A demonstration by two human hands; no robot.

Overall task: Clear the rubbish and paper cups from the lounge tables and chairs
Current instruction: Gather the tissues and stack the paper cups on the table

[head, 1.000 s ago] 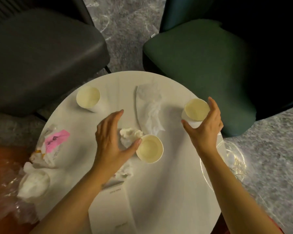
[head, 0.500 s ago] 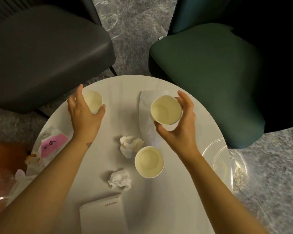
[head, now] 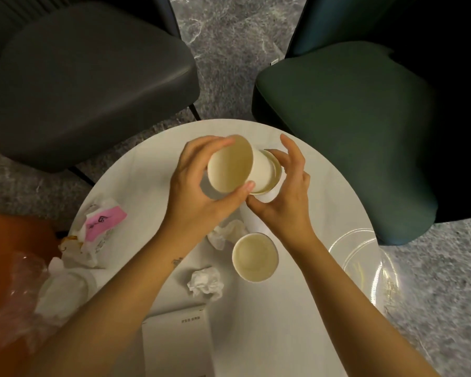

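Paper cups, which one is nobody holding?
The upright paper cup standing on the white table; the left hand and right hand hold the other two.

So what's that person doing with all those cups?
A person is tidying up. Their left hand grips a cream paper cup, tilted sideways, with its bottom going into a second paper cup held by the right hand, above the round white table. A third paper cup stands upright on the table, with two crumpled white tissues near it, not yet picked up.
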